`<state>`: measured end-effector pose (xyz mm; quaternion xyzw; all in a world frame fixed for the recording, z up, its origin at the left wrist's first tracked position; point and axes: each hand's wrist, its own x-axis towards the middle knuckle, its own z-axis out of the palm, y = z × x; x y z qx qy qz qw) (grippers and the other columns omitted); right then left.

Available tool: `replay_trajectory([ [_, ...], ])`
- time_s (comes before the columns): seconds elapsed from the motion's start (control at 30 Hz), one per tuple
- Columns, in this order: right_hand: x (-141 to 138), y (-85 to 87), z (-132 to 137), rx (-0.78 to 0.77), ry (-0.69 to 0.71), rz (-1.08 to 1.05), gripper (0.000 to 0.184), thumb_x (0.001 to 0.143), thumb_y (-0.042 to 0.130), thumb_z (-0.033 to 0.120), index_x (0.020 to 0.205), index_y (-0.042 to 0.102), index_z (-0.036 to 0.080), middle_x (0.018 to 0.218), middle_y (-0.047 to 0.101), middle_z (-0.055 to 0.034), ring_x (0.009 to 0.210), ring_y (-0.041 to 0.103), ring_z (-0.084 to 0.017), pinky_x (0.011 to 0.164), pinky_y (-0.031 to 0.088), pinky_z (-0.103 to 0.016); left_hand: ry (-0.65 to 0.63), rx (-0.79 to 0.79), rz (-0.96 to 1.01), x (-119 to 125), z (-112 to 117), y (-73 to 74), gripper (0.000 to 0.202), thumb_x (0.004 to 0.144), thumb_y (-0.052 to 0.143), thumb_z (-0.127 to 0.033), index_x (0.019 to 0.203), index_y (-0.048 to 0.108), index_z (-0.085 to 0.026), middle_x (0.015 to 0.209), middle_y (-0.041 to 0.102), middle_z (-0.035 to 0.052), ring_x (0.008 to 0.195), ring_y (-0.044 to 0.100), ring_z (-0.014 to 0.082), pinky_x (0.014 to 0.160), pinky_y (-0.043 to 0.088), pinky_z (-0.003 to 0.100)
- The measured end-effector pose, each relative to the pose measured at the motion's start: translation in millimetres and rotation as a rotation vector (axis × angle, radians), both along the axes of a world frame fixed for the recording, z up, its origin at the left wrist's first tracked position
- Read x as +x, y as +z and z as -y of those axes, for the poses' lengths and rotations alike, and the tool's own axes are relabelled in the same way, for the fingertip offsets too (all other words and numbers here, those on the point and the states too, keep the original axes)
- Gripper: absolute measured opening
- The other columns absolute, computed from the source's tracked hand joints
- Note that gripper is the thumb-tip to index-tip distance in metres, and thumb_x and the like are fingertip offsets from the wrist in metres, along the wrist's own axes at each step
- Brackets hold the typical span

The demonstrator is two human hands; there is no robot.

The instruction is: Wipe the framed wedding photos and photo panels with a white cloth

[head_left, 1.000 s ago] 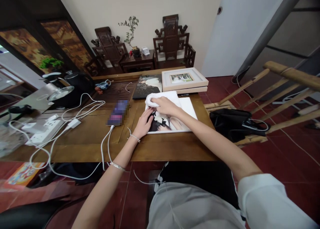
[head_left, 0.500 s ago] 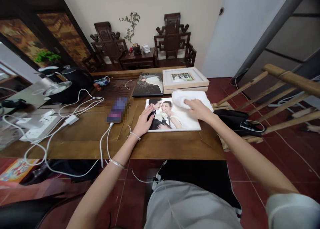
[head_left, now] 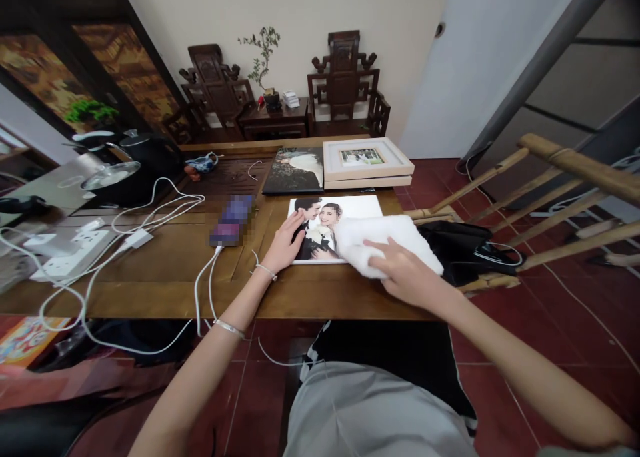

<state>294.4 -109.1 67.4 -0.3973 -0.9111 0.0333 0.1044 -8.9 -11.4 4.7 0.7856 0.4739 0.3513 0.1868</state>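
Note:
A wedding photo panel lies flat on the wooden table in front of me. My left hand rests on its left edge, fingers stretched out and holding nothing. Folded and fluffy, a white cloth covers the panel's right part and hangs over its near edge. My right hand grips the cloth from above, the index finger pointing along it; the thumb side is partly hidden in the cloth.
Behind the panel lie a dark photo panel and stacked pale frames. To the left are a phone on a white cable, a power strip and a kettle. A wooden chair stands right, holding a black bag.
My right hand has pulled the white cloth toward me, from the panel's upper right to its lower right edge. My left hand stays on the panel's left edge.

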Motion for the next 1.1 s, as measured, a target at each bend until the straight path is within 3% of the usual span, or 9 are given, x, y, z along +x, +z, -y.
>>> replay_trajectory([
  [0.17, -4, 12.3, -88, 0.0, -0.127, 0.076, 0.043, 0.072, 0.044, 0.002, 0.107, 0.065, 0.015, 0.098, 0.069, -0.0153, 0.09, 0.063, -0.029, 0.074, 0.044, -0.035, -0.006, -0.014, -0.014, -2, 1, 2.0, 0.05, 0.096, 0.044, -0.035, 0.143, 0.052, -0.022, 0.156, 0.042, 0.0087, 0.148, 0.032, 0.0247, 0.123, 0.023, 0.05],
  [0.3, -7, 16.8, -137, 0.007, -0.121, 0.025, 0.043, 0.074, 0.043, 0.001, 0.108, 0.065, 0.015, 0.095, 0.069, -0.0125, 0.085, 0.059, -0.026, 0.069, 0.038, -0.03, -0.014, -0.007, -0.019, -2, 1, 3.4, 0.049, 0.096, 0.044, -0.034, 0.144, 0.052, -0.023, 0.156, 0.042, 0.0068, 0.148, 0.033, 0.0235, 0.123, 0.023, 0.048],
  [0.4, -7, 20.4, -150, -0.01, -0.113, -0.026, 0.041, 0.074, 0.043, 0.002, 0.106, 0.065, 0.015, 0.097, 0.069, -0.0112, 0.082, 0.057, -0.024, 0.07, 0.037, -0.03, -0.012, -0.001, -0.018, -2, 2, 3.7, 0.049, 0.096, 0.045, -0.034, 0.143, 0.053, -0.023, 0.155, 0.044, 0.0062, 0.148, 0.034, 0.0227, 0.123, 0.024, 0.047],
  [0.5, -6, 20.7, -139, -0.028, -0.119, -0.032, 0.043, 0.073, 0.042, 0.001, 0.106, 0.065, 0.016, 0.095, 0.069, -0.0103, 0.082, 0.057, -0.024, 0.07, 0.037, -0.03, -0.004, 0.008, -0.009, -2, 2, 3.1, 0.048, 0.096, 0.045, -0.034, 0.142, 0.054, -0.022, 0.154, 0.045, 0.0064, 0.147, 0.036, 0.0227, 0.123, 0.025, 0.047],
  [0.63, -4, 12.4, -87, -0.034, -0.099, 0.004, 0.048, 0.069, 0.042, -0.001, 0.106, 0.065, 0.016, 0.094, 0.07, -0.0109, 0.091, 0.061, -0.027, 0.083, 0.043, -0.036, 0.007, 0.024, -0.007, 0, 2, 2.2, 0.048, 0.096, 0.045, -0.033, 0.141, 0.055, -0.02, 0.154, 0.046, 0.008, 0.146, 0.037, 0.0233, 0.123, 0.025, 0.048],
  [0.73, -2, 2.8, -30, -0.001, -0.027, -0.023, 0.048, 0.065, 0.045, -0.003, 0.104, 0.066, 0.016, 0.123, 0.067, -0.0174, 0.119, 0.058, -0.031, 0.106, 0.037, -0.05, 0.009, 0.029, 0.0, 1, 2, 1.5, 0.048, 0.095, 0.045, -0.033, 0.14, 0.056, -0.02, 0.153, 0.047, 0.0079, 0.146, 0.037, 0.0234, 0.123, 0.025, 0.048],
  [0.9, -4, -8.0, 38, -0.017, 0.069, -0.028, 0.045, 0.065, 0.044, -0.005, 0.096, 0.067, 0.019, 0.145, 0.054, -0.0176, 0.141, 0.042, -0.033, 0.113, 0.027, -0.066, 0.042, 0.023, 0.008, 2, 1, -0.5, 0.052, 0.093, 0.047, -0.031, 0.144, 0.052, -0.018, 0.156, 0.042, 0.0103, 0.146, 0.037, 0.0247, 0.123, 0.024, 0.046],
  [1.0, -8, -6.8, 35, -0.035, 0.093, -0.035, 0.045, 0.066, 0.045, -0.004, 0.098, 0.067, 0.019, 0.144, 0.055, -0.0186, 0.142, 0.04, -0.033, 0.113, 0.026, -0.067, 0.045, -0.005, -0.004, 1, 0, -0.6, 0.053, 0.093, 0.047, -0.031, 0.144, 0.051, -0.016, 0.157, 0.041, 0.0113, 0.148, 0.034, 0.0261, 0.124, 0.023, 0.047],
  [1.1, -15, -0.3, 1, -0.06, 0.076, -0.056, 0.048, 0.066, 0.047, -0.003, 0.105, 0.067, 0.017, 0.133, 0.062, -0.0203, 0.137, 0.046, -0.032, 0.113, 0.028, -0.061, 0.021, -0.011, -0.024, 0, 0, 0.7, 0.053, 0.095, 0.045, -0.031, 0.145, 0.05, -0.016, 0.157, 0.041, 0.011, 0.148, 0.033, 0.0252, 0.124, 0.022, 0.046],
])
